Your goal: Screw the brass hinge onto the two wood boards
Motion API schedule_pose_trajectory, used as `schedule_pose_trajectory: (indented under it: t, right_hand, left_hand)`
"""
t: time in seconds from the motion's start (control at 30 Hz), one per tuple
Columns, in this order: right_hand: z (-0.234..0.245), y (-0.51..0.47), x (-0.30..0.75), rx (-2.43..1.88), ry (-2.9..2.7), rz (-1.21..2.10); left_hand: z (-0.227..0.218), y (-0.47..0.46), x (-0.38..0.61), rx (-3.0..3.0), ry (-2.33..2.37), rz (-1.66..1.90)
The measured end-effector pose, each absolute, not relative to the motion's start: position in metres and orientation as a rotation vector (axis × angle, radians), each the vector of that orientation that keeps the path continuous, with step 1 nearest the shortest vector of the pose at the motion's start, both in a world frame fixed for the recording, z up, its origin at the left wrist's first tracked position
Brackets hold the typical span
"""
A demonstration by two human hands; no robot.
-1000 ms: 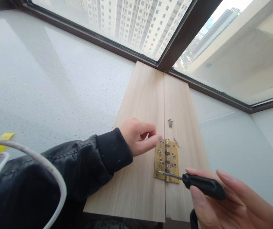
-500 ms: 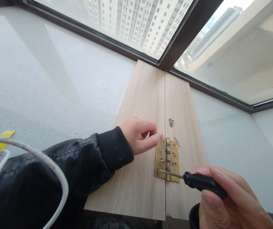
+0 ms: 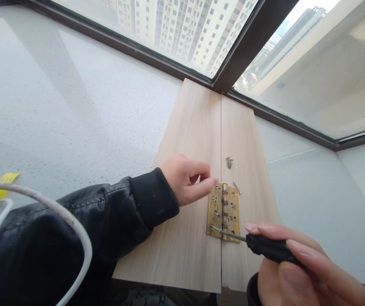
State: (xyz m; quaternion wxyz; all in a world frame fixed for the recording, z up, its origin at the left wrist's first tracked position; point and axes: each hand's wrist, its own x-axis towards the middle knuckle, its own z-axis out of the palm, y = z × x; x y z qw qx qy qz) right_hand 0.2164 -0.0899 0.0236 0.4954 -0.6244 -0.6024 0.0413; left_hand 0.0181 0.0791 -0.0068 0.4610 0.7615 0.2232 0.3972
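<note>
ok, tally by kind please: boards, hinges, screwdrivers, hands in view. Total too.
Pale wood-grained flat boards: 2
Brass-coloured rectangular metal hinge: 1
Black-handled metal screwdriver: 1
Bare hands: 2 (left hand, right hand)
Total: 6

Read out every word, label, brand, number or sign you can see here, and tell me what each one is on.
"N": apparently, on the dark fabric at the bottom edge; the other letters there are cut off or too blurred to read.
Yellow tag on the left: any print is too small and blurred to read.
Screwdriver and brass-coloured hinge: no readable text.
</note>
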Motion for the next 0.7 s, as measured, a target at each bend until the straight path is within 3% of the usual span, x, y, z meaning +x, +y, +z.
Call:
schedule_pose_trajectory:
  t: [0.43, 0.7]
  right_hand:
    - [-0.009, -0.12, 0.249, -1.197, -1.357, -0.083]
    - [-0.006, -0.099, 0.213, -1.267, -1.315, -0.254]
  left_hand:
    - [-0.005, 0.078, 0.017, 1.874, 0.544, 0.983]
    - [-0.005, 0.079, 0.018, 1.877, 0.542, 0.979]
